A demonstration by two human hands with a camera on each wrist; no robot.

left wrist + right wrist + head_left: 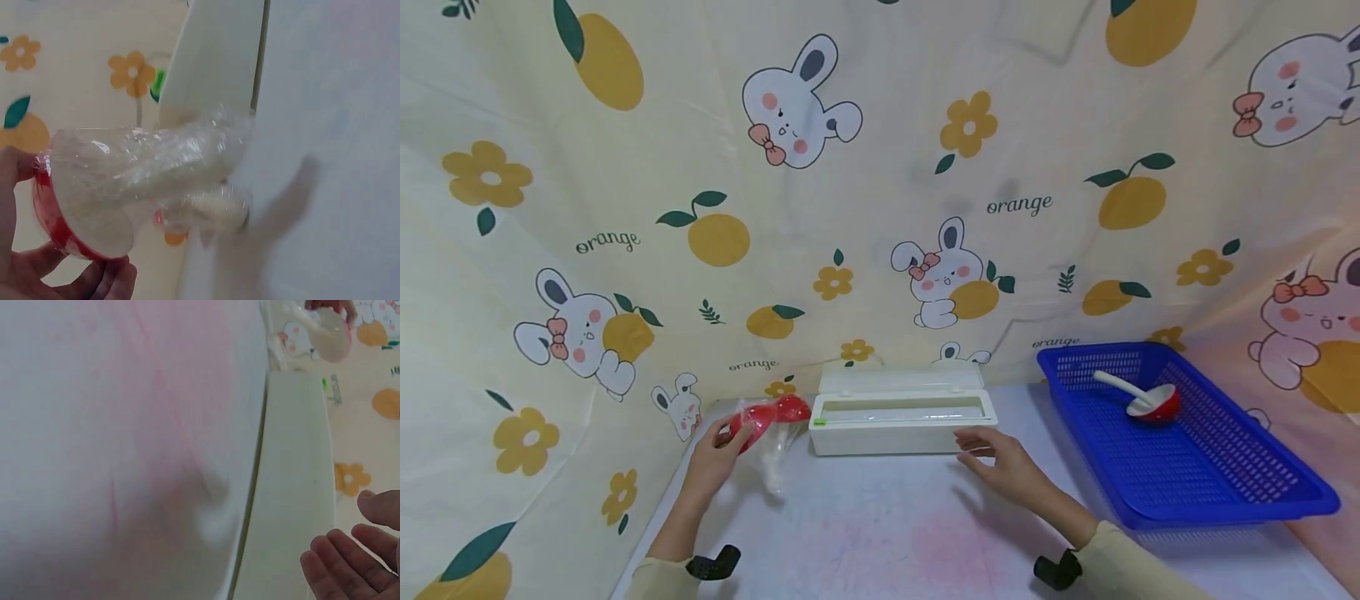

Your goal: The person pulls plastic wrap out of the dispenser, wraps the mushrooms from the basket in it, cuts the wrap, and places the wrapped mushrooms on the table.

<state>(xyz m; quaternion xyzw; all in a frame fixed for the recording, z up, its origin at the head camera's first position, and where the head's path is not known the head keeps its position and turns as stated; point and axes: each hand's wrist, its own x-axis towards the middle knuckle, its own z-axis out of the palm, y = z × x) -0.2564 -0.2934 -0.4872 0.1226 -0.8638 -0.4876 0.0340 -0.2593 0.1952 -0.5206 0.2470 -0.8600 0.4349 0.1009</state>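
Observation:
My left hand grips a red and white ladle by the rim of its bowl, left of the white box. Clear plastic wrap covers the bowl and hangs down around the handle. A second red piece shows just behind it, and a wrapped pale handle lies beyond in the left wrist view. The long white box stands on the table with its lid raised at the back. My right hand is at the box's front right corner, fingers relaxed, holding nothing.
A blue plastic basket stands at the right. Inside it lies an unwrapped ladle with a red and white bowl and white handle. Behind the white table hangs a cream cloth printed with rabbits and oranges.

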